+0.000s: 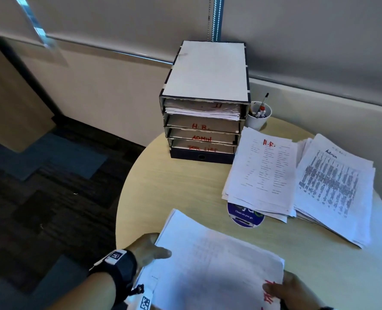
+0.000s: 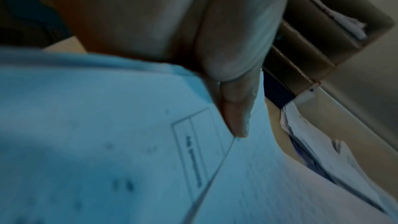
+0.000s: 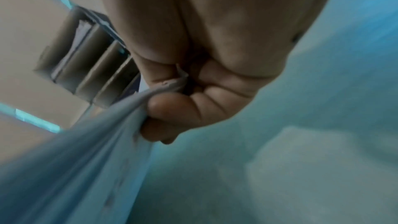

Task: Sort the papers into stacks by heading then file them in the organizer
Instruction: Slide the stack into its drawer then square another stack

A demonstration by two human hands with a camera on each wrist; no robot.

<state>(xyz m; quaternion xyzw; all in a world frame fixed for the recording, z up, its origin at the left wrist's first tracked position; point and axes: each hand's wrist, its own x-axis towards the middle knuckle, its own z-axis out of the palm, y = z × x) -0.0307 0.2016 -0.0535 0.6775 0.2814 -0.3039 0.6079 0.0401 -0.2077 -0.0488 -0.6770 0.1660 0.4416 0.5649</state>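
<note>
Both hands hold a stack of white papers (image 1: 214, 262) at the near edge of the round table (image 1: 174, 182). My left hand (image 1: 151, 248) grips its left edge, thumb on top (image 2: 234, 108). My right hand (image 1: 286, 289) pinches the stack's near right corner by red lettering; the right wrist view shows thumb and fingers (image 3: 172, 108) clamped on the paper edge (image 3: 120, 113). The organizer (image 1: 204, 101) stands at the table's far side, with shelves marked H.R., ADMIN and a third label. Its top shelf holds papers. An H.R. stack (image 1: 261, 171) and an Admin stack (image 1: 333, 186) lie at the right.
A white cup of pens (image 1: 259, 116) stands right of the organizer. A round blue sticker (image 1: 244, 217) shows under the H.R. stack. Another sheet with a printed code (image 1: 145, 303) lies beneath the held stack. Dark carpet (image 1: 40, 198) is left of the table.
</note>
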